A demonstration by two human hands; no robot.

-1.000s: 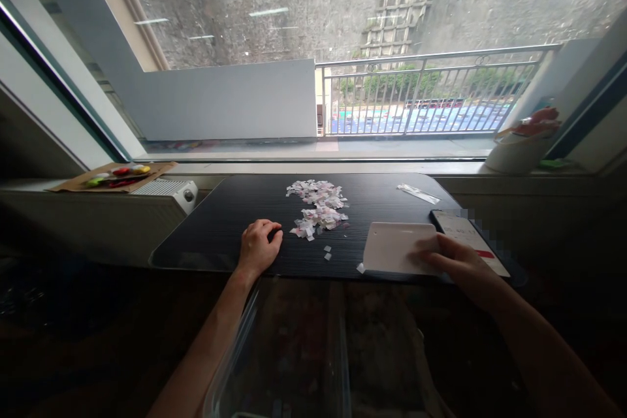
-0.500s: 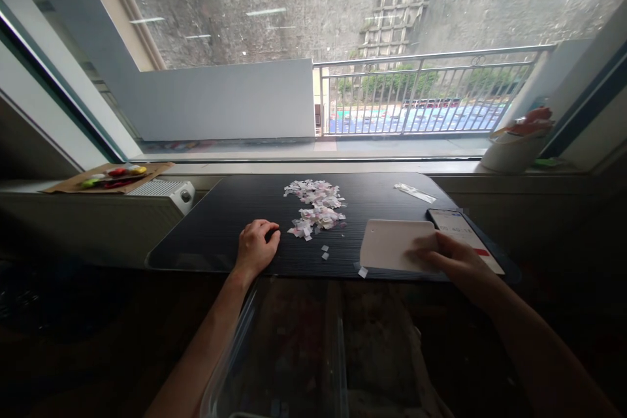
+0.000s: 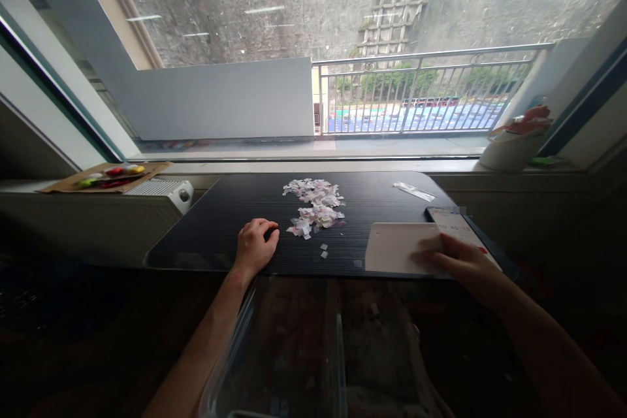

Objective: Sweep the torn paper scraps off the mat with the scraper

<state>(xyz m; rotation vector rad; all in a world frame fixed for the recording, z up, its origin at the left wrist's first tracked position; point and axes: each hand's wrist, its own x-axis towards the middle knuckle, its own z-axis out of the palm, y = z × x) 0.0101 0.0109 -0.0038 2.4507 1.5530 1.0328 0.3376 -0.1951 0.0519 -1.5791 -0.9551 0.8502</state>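
My right hand (image 3: 458, 261) grips the right end of a thin pale dough scraper (image 3: 399, 248), which has a small hole in one corner. The scraper is at the table's near edge, partly covering a phone (image 3: 455, 225). My left hand (image 3: 257, 247) rests on the dark table (image 3: 210, 228) with loosely curled fingers, thumb apart from the index finger, nothing visible in it. To its right is a heap of small paper scraps (image 3: 318, 199). A few loose scraps (image 3: 324, 251) lie nearer me. Below the table edge, another scrap (image 3: 375, 308) shows against dark cloth.
A clear plastic box (image 3: 337, 353) sits below the table's near edge. A white strip (image 3: 414, 192) lies at the far right of the table. On the left, a radiator (image 3: 166, 194) stands beside cardboard (image 3: 68, 179) with colourful items. A white pot (image 3: 509, 149) stands on the sill.
The dough scraper has shifted slightly right with my right hand. A scrap that was at the table edge beside it has gone over the edge. My left hand stays in place.
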